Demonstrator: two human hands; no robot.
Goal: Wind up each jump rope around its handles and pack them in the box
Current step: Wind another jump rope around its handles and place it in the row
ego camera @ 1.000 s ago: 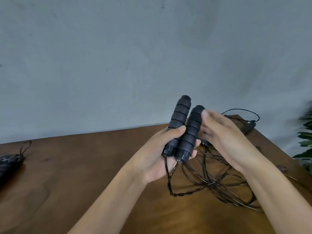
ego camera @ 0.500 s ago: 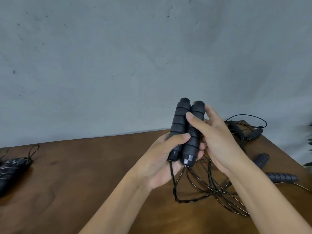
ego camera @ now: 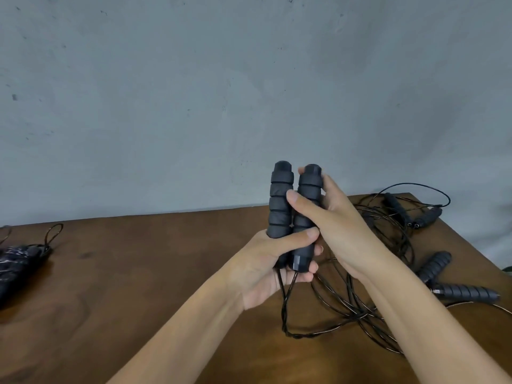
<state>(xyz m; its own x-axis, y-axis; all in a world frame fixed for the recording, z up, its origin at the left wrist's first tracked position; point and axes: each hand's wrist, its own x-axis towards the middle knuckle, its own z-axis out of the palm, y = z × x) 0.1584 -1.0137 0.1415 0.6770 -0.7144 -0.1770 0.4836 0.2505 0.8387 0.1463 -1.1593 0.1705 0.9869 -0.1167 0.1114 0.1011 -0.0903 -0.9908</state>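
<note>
- Upright above the wooden table [ego camera: 144, 286], two black foam handles [ego camera: 293, 214] of one jump rope stand side by side and touching, cable ends down.
- Lower down, the left hand [ego camera: 266, 270] grips the pair near their base, thumb wrapped across the front; the right hand [ego camera: 335, 225] closes around the upper part of the right-hand handle, thumb lying across both.
- From the handles' lower ends the thin black cable [ego camera: 285, 306] hangs slack to the tabletop and runs into a loose tangle [ego camera: 368, 297] to the right.
- No turn of cable shows on the handles, so the step appears to be squaring them up before winding.
- Next, by this reading, one hand must free itself to draw cable from the tangle and lay it around the pair while the other keeps them together.
- Farther right lie more handles [ego camera: 468, 293], apparently unwound; a dark bundle [ego camera: 16, 261] sits at the left edge. No box is in view.
</note>
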